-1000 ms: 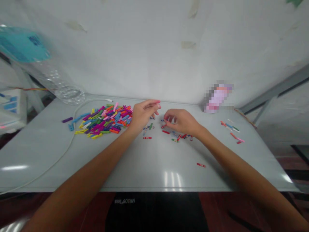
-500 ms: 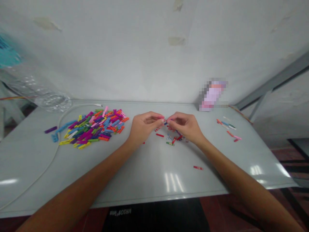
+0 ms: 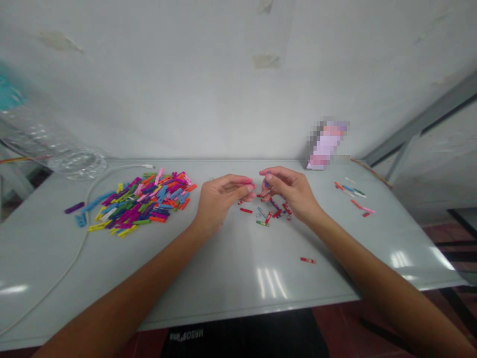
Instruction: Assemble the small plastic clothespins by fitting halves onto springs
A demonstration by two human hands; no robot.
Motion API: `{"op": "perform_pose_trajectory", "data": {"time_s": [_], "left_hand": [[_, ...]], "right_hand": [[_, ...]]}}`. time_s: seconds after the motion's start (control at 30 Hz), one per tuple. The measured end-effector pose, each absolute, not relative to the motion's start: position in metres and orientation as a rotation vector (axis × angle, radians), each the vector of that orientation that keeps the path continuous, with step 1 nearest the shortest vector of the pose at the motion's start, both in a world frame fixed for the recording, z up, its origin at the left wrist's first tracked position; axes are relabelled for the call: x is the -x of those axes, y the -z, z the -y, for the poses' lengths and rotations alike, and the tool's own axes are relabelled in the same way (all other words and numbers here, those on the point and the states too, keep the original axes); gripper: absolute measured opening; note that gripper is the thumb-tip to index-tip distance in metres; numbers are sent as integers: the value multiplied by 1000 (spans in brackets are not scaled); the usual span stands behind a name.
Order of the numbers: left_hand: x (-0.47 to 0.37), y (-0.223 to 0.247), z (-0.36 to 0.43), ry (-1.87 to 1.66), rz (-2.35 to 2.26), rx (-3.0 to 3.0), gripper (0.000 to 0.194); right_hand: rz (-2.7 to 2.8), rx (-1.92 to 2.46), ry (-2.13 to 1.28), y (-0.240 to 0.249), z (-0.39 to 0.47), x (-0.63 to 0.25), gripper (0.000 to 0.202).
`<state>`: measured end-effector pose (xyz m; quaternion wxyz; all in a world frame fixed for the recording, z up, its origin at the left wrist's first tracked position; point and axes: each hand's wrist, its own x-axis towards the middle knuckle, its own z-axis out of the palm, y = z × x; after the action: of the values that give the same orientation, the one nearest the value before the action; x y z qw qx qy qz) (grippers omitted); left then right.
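My left hand (image 3: 223, 196) is above the middle of the table, thumb and fingertips pinched together; whatever is in the pinch is too small to make out. Facing it, my right hand (image 3: 290, 189) is closed with a small dark blue clothespin piece (image 3: 268, 178) between thumb and forefinger. The two hands are slightly apart. Below them lie several small clothespin pieces, among them a red piece (image 3: 246, 210) and a green piece (image 3: 263, 223). Left of my left hand spreads a heap of colourful mini clothespins (image 3: 141, 201).
A white cable (image 3: 80, 243) curves along the left side, near a clear plastic bottle (image 3: 80, 161). A blurred-out pinkish object (image 3: 326, 144) leans against the wall. More loose pieces (image 3: 356, 191) lie at the right, and a single red piece (image 3: 308, 260) lies near the front.
My hands have drawn apart: the right one moved right and up slightly with the blue piece, the left shifted a little left. The view has shifted slightly.
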<state>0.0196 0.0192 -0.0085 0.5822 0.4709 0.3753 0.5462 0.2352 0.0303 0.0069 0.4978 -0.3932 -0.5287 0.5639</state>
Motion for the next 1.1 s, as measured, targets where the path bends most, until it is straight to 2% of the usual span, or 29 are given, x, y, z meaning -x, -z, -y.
{"op": "perform_pose_trajectory", "data": {"time_s": [0.2,0.5,0.7,1.1], "left_hand": [[-19,9,-20,-1287,-886,-1119,26],[-20,4,-14,-1339,-1017,-1291,24],[-21,-1,-8,-1436,-1035,-1399,19],[-21,-6,-6,-1420,-1006,-1422,15]], "right_hand": [[1441,923,-1383,-16,-24,-235,37],[1400,902,-1417,-9,-25,-236,34],[1521,861,-1308,-19,-23,-239,24],[1546,836,-1262,-19,-20,-237,21]]}}
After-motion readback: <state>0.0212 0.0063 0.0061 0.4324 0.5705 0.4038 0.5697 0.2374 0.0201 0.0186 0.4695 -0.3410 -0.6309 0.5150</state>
